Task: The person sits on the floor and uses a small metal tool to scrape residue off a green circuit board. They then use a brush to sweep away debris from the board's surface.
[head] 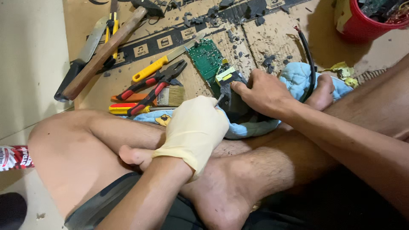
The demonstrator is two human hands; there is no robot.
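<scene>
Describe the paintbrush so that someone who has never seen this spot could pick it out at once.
Start at the cardboard sheet spread on the floor, then go to the row of hand tools by its near left edge. The paintbrush lies there, partly under the red-handled pliers, just above the gloved left hand. It alone has a wide band of pale bristles instead of a metal tip.

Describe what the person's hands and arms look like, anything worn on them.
The left hand wears a loose, pale yellow rubber glove that wrinkles and ends in a wide cuff at the wrist. The right hand is bare, with no glove. Both forearms are bare too: no sleeves, watch or bands show.
</scene>
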